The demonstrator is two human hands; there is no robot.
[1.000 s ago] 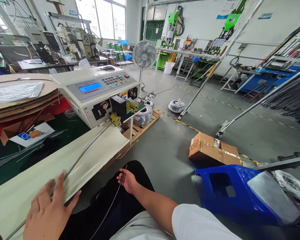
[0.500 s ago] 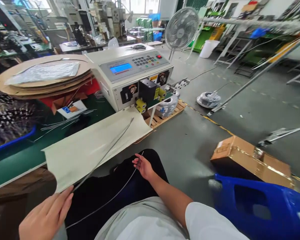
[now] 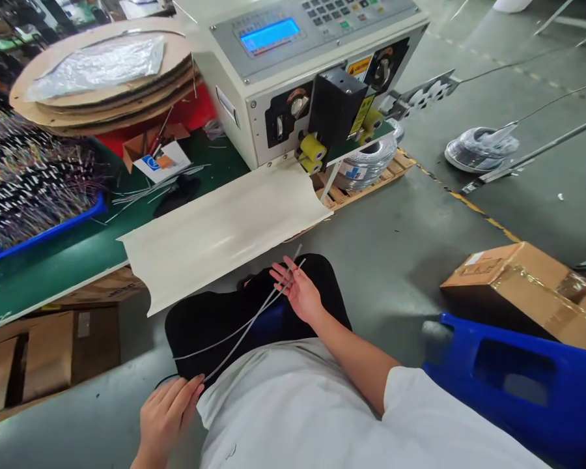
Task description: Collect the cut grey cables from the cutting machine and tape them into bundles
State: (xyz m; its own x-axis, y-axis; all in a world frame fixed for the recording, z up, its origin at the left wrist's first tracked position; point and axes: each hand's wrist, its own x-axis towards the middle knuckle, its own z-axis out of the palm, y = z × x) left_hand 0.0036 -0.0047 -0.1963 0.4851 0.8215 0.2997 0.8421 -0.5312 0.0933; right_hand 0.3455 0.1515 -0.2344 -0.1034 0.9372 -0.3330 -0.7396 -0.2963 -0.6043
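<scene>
Low in front of my lap, my left hand (image 3: 170, 412) is closed, pinching the near end of a thin grey cable (image 3: 238, 340). The cable runs up and right to my right hand (image 3: 300, 292), which is palm up over my right thigh with its fingers loosely curled. A second grey cable (image 3: 209, 345) curves across my thighs and meets the first in the right hand. Both cable tips stick out past those fingers. Beyond my knees, a cream curved chute (image 3: 224, 241) slopes from the yellow rollers (image 3: 312, 153) of a wire-cutting machine (image 3: 268, 85).
On the green bench (image 3: 53, 277) are a blue tray (image 3: 49, 228) of wires, stacked cardboard discs (image 3: 102, 111) and a small opened box (image 3: 163, 159). At right stand a blue plastic stool (image 3: 512, 339) and a taped carton (image 3: 522, 286). Cable coils (image 3: 483, 146) lie on the floor.
My left hand has brought its cable off the chute, down and right towards my lap. That cable's far end now lies in my right hand beside the first. The view has tilted down.
</scene>
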